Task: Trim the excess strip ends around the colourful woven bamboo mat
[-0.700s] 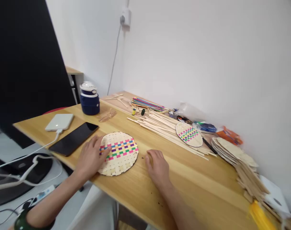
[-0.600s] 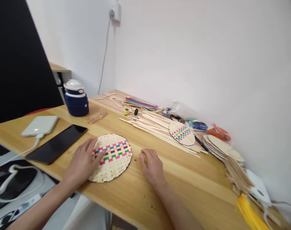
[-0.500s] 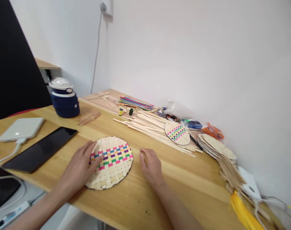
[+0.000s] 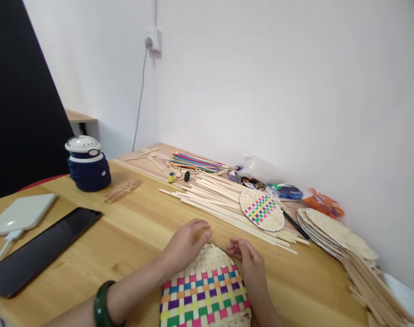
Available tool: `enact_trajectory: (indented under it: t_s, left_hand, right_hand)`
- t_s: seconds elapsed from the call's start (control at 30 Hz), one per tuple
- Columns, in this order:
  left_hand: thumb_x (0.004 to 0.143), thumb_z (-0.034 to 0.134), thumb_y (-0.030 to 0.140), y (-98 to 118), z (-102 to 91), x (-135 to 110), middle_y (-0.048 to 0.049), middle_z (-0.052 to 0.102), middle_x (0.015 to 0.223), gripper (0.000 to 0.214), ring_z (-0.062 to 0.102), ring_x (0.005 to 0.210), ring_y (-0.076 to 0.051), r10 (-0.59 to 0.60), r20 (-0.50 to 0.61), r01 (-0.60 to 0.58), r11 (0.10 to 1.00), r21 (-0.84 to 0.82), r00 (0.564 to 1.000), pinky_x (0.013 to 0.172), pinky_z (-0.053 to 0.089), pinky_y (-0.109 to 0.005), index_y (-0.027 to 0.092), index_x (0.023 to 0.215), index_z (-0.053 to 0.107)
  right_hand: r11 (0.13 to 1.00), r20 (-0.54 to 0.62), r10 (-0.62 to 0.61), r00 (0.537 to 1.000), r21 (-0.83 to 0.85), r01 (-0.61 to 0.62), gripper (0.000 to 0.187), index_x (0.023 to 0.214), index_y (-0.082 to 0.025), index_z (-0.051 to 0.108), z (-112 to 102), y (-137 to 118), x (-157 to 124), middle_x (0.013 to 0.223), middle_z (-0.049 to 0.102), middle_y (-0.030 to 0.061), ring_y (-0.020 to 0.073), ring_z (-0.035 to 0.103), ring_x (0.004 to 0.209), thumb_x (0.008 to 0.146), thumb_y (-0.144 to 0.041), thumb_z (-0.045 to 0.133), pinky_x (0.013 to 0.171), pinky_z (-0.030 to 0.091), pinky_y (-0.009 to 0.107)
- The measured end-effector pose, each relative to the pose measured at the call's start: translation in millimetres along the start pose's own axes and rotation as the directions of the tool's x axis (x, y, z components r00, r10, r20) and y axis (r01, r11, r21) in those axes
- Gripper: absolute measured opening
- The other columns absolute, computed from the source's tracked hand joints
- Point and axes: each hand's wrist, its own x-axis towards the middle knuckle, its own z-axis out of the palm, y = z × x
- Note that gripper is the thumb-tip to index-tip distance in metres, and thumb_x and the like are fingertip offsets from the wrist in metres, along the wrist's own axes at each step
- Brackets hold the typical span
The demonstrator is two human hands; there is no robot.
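A round woven fan panel (image 4: pixel 202 295) lies on the table in front of me, pale strips crossed by pink, blue, orange, purple, yellow and green bands, with a dark line along its rim. Its near part runs out of view. My left hand (image 4: pixel 186 245) is over its far left edge, thumb and fingers apart and curved, with nothing visible between them. On the far right side of the rim is my right hand (image 4: pixel 249 261), its fingers curled in with the thumb against them. Whatever may be between those fingertips is too small to make out.
Pale strips (image 4: pixel 207 200) and a smaller woven panel (image 4: pixel 261 210) lie at the back. Spools (image 4: pixel 187 176) and coloured strips (image 4: pixel 196 161) are behind. Stacked panels (image 4: pixel 332 231) and flat sticks (image 4: pixel 373 281) are right. Left are a tablet (image 4: pixel 46 250), white box (image 4: pixel 22 212) and blue jug (image 4: pixel 89 170).
The panel has turned and lies lower and further right in view. My left hand has moved from its left side to its far edge; my right hand now reaches its rim. The view has shifted.
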Motion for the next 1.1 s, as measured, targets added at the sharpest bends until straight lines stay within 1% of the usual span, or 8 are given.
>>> enact_trajectory:
  t_s: [0.07,0.13,0.23,0.4,0.57,0.77,0.97,1.1]
  left_hand:
    - [0.093,0.050,0.038,3.4,10.9,8.0,-0.0099,0.071,0.126,0.035,0.064,0.119,-0.025,0.038,0.034,-0.036,0.998,-0.049,0.999,0.105,0.049,-0.040,0.021,0.113,0.074]
    - [0.092,0.052,0.037,-1.5,17.0,9.2,-0.0095,0.071,0.126,0.034,0.063,0.119,-0.024,0.068,0.090,-0.060,0.994,-0.097,0.994,0.104,0.050,-0.037,0.022,0.112,0.075]
    - [0.090,0.055,0.039,-17.5,13.9,11.2,-0.0078,0.071,0.126,0.032,0.062,0.120,-0.025,0.067,0.145,-0.040,0.982,-0.182,0.987,0.105,0.048,-0.040,0.025,0.108,0.077]
    - [0.090,0.055,0.042,-34.4,5.2,22.3,-0.0075,0.074,0.116,0.032,0.064,0.114,-0.026,-0.022,0.120,0.060,0.945,-0.320,0.993,0.104,0.048,-0.042,0.023,0.102,0.078]
    - [0.089,0.057,0.036,-29.4,8.1,20.5,-0.0081,0.075,0.113,0.027,0.065,0.110,-0.025,-0.006,0.141,0.050,0.950,-0.308,0.990,0.100,0.050,-0.039,0.023,0.098,0.079]
    - [0.086,0.062,0.036,-26.1,6.4,19.8,-0.0101,0.075,0.109,0.026,0.066,0.107,-0.025,0.015,0.176,0.050,0.932,-0.360,0.984,0.100,0.048,-0.038,0.020,0.094,0.080]
    - [0.089,0.057,0.046,-24.9,2.3,21.6,-0.0089,0.074,0.113,0.035,0.062,0.114,-0.028,-0.090,0.165,0.156,0.881,-0.446,0.982,0.107,0.041,-0.041,0.020,0.095,0.080]
    - [0.092,0.052,0.050,-22.7,2.3,20.5,-0.0098,0.074,0.118,0.041,0.062,0.119,-0.028,-0.166,0.160,0.227,0.813,-0.536,0.973,0.111,0.040,-0.043,0.018,0.098,0.078]
  right_hand:
    - [0.999,0.017,0.012,1.000,0.040,-0.013,0.044,0.082,-0.017,0.074,-0.3,2.7,0.8,0.076,0.074,0.0079,0.0225,0.069,0.073,0.083,-0.059,0.062,0.070,0.058,0.032]
    - [0.998,0.023,0.013,1.000,0.068,-0.015,0.044,0.082,-0.017,0.075,-0.2,4.0,0.4,0.075,0.074,0.0074,0.0220,0.068,0.072,0.084,-0.059,0.062,0.070,0.058,0.032]
    - [0.997,0.026,0.011,1.000,0.081,-0.013,0.044,0.083,-0.018,0.075,-0.3,2.8,-0.6,0.075,0.073,0.0063,0.0204,0.067,0.071,0.086,-0.058,0.059,0.070,0.057,0.031]
    - [0.997,0.036,0.051,0.998,0.063,-0.053,0.046,0.083,-0.018,0.075,-2.1,-1.5,-2.1,0.076,0.073,0.0065,0.0199,0.066,0.071,0.085,-0.061,0.061,0.071,0.057,0.029]
    - [0.987,0.028,0.122,0.992,0.105,-0.124,0.044,0.083,-0.018,0.077,-2.5,0.0,-4.1,0.076,0.072,0.0059,0.0197,0.066,0.073,0.081,-0.061,0.066,0.071,0.058,0.028]
    - [0.989,-0.031,0.125,0.992,0.078,-0.122,0.046,0.081,-0.018,0.077,-2.3,-7.0,-6.4,0.076,0.074,0.0062,0.0197,0.068,0.074,0.075,-0.063,0.071,0.074,0.058,0.029]
    - [0.993,-0.027,0.074,0.997,0.092,-0.071,0.040,0.080,-0.019,0.076,-1.2,-11.8,-7.3,0.075,0.074,0.0050,0.0190,0.068,0.071,0.079,-0.058,0.070,0.073,0.058,0.031]
    - [0.995,-0.020,0.065,0.998,0.080,-0.063,0.037,0.081,-0.019,0.076,-0.5,-12.1,-7.5,0.075,0.074,0.0043,0.0185,0.068,0.072,0.081,-0.056,0.068,0.073,0.058,0.031]
